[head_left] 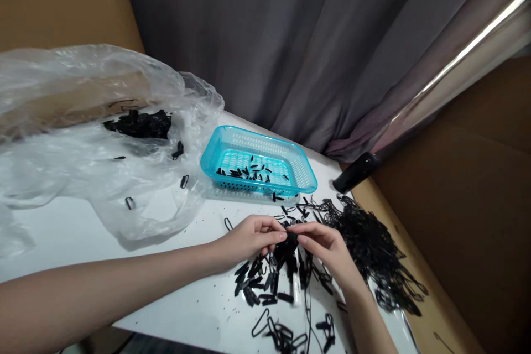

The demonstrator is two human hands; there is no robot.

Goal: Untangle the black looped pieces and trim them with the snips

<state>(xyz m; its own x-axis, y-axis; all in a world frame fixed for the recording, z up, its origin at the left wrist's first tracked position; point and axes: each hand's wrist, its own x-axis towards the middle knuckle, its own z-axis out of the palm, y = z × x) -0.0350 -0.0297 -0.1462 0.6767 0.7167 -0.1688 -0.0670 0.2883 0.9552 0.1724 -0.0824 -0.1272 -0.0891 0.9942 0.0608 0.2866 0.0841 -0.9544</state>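
Observation:
My left hand [259, 238] and my right hand [321, 240] meet over the white table, fingertips pinched on a small black piece [292, 235] between them. Its exact shape is partly hidden by the fingers. Under and around the hands lie scattered black pieces [251, 294], some short and solid, others thin loops. A blue plastic basket [309, 168] sits just beyond the hands, with black pieces lying on its bottom. Right of my right hand is a large tangled heap of black loops [365, 238].
Clear plastic sheeting [83, 171] covers the left of the table, with a black bundle [143, 123] on it. A dark cylinder [355, 172] lies at the back right. Grey curtain [249, 38] hangs behind; a cardboard panel [464, 177] stands right.

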